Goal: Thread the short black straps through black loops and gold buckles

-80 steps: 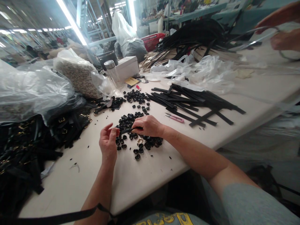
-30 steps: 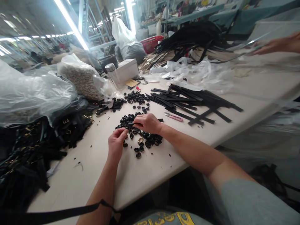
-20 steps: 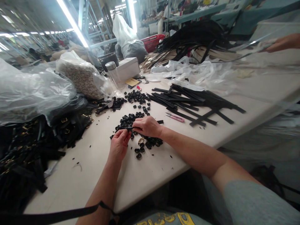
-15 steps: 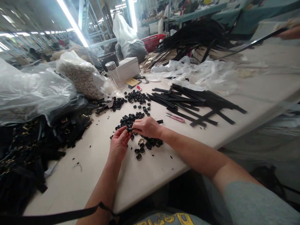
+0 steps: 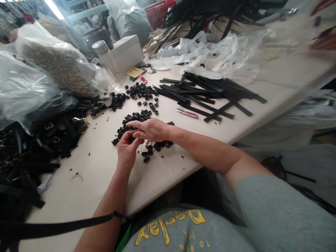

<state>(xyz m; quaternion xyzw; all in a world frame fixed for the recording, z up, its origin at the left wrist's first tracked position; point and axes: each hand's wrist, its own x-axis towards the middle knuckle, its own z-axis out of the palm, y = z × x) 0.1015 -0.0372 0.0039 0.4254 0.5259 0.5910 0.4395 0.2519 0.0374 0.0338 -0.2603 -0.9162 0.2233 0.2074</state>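
Note:
My left hand (image 5: 127,148) is closed, thumb against fingers, over a small black piece that is mostly hidden. Across its fingertips lies my right hand (image 5: 153,130), index finger stretched out and thumb apart from it. Around and behind both hands spreads a pile of small black strap loops (image 5: 143,114). More black loops (image 5: 158,146) lie just in front of the right hand, with a gold-coloured metal piece (image 5: 147,144) among them. A black strip end (image 5: 170,123) shows behind my right wrist; I cannot tell whether it is held.
Pink-handled thread snips (image 5: 189,113) lie beside black strips (image 5: 207,92) on the right. Black straps with gold buckles (image 5: 49,134) heap up at left, below plastic bags (image 5: 34,87). A bottle (image 5: 106,57) and white box (image 5: 128,49) stand behind. Another person's hand (image 5: 324,40) is at far right.
The view has tilted down. My right hand has shifted over the left fingertips and its index finger has straightened; the small black piece between the hands is now mostly covered.

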